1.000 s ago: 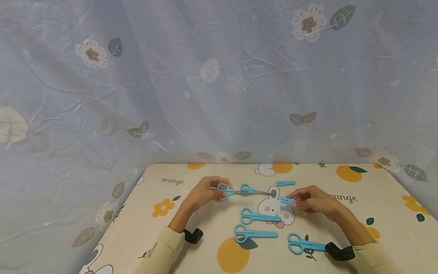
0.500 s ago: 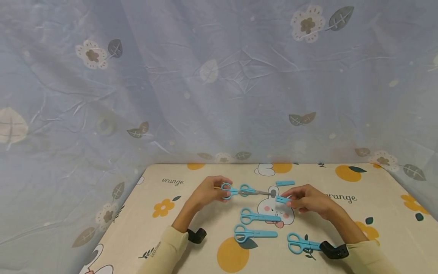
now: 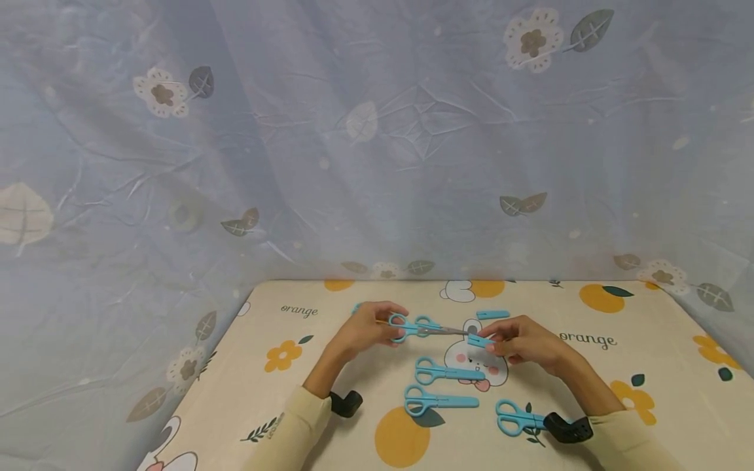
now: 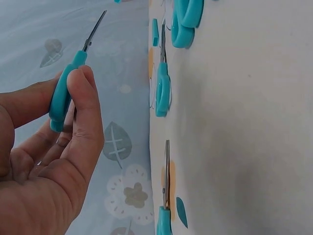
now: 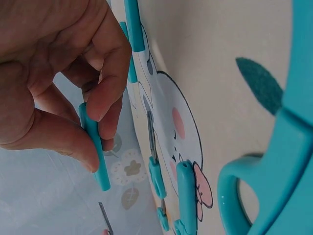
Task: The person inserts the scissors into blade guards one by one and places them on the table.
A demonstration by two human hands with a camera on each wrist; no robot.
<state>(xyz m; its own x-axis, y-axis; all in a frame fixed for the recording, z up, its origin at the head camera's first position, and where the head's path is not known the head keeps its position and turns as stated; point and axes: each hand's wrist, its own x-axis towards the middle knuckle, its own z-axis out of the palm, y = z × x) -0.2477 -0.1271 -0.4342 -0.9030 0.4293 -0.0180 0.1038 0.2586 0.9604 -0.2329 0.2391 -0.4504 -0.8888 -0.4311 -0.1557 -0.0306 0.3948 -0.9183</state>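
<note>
My left hand (image 3: pixel 370 332) pinches the blue handles of a pair of scissors (image 4: pixel 59 100). Their bare blades point right, above the table. In my right hand (image 3: pixel 527 341), a blue scissors cap (image 5: pixel 101 169) is held between thumb and fingers; its near end is close to the blade tips, and in the right wrist view the two are apart. Just behind the held pair, other uncapped scissors (image 4: pixel 163 90) lie on the cloth. A third uncapped pair (image 4: pixel 165 215) lies farther left, mostly hidden by my left hand in the head view.
Capped blue scissors (image 3: pixel 450 373) lie in front of the hands, with another capped pair (image 3: pixel 444 400) nearer. A further pair (image 3: pixel 521 417) is partly covered by the right wrist camera (image 3: pixel 568 428). A loose cap (image 3: pixel 492 314) lies behind. A curtain (image 3: pixel 377 163) hangs behind the table.
My left hand has moved slightly right with the scissors. My right hand has moved left with the cap, narrowing the gap between blades and cap.
</note>
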